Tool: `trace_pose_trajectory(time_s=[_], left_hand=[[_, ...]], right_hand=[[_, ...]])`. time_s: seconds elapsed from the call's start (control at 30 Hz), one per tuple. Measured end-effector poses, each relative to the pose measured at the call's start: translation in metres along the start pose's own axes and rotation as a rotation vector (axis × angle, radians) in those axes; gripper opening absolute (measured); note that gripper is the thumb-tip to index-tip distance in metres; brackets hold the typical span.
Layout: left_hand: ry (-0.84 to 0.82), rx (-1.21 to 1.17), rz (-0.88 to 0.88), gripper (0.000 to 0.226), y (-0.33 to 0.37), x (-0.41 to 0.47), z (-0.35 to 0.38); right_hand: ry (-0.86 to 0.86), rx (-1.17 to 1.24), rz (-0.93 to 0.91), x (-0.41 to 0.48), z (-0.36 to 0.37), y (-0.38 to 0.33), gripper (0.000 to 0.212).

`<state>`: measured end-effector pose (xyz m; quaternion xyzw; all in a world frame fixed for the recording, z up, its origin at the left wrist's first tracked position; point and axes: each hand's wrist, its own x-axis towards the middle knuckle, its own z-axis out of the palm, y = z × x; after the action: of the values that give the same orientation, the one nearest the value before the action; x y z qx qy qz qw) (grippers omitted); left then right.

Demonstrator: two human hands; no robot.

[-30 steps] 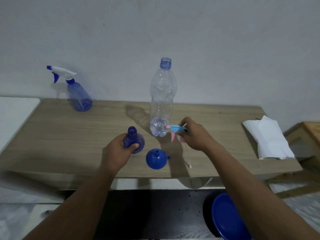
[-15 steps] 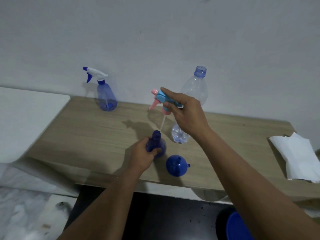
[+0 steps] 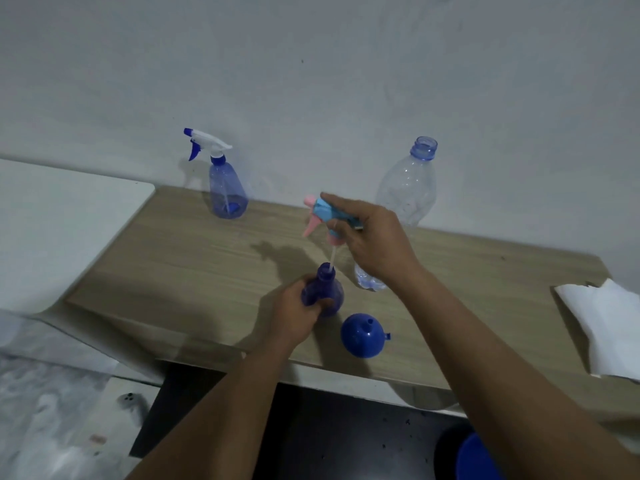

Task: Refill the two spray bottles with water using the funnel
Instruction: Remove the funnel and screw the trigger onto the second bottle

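Note:
My left hand [image 3: 294, 315] grips a small dark blue spray bottle [image 3: 325, 289] that stands on the wooden table [image 3: 194, 261]. My right hand [image 3: 372, 244] holds the pink and light blue spray head [image 3: 320, 213] above it, and the tip of its white dip tube reaches the bottle's open neck. A blue funnel [image 3: 363, 335] lies mouth down near the front edge, just right of the bottle. A second blue spray bottle [image 3: 227, 192] with a white and blue head stands at the back left. A tall clear water bottle [image 3: 408, 188], uncapped and nearly empty, stands behind my right hand.
Folded white paper towels [image 3: 609, 323] lie at the table's right end. A white surface [image 3: 52, 223] adjoins the table on the left. A blue round container [image 3: 479, 459] sits on the dark floor at the lower right. The wall stands close behind the table.
My right hand picked the spray head up off the table, raised it over the small bottle and lowered its tube to the neck. The view swung left.

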<state>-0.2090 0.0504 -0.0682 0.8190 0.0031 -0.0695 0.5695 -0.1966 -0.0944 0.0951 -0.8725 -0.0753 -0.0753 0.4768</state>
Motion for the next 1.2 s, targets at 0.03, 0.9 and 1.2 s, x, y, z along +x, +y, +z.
trace_pose_trajectory(time_s=[0.03, 0.9, 1.2], left_hand=[[0.004, -0.008, 0.004, 0.044, -0.002, 0.001, 0.001], [0.033, -0.116, 0.085, 0.041, -0.015, 0.003, 0.008], [0.064, -0.065, 0.151, 0.042, -0.011, 0.000, 0.003]], right_hand=[[-0.025, -0.034, 0.007, -0.004, 0.007, 0.010, 0.038], [0.018, -0.296, 0.073, -0.026, 0.063, 0.078, 0.020], [0.139, -0.066, 0.093, -0.037, 0.084, 0.085, 0.030]])
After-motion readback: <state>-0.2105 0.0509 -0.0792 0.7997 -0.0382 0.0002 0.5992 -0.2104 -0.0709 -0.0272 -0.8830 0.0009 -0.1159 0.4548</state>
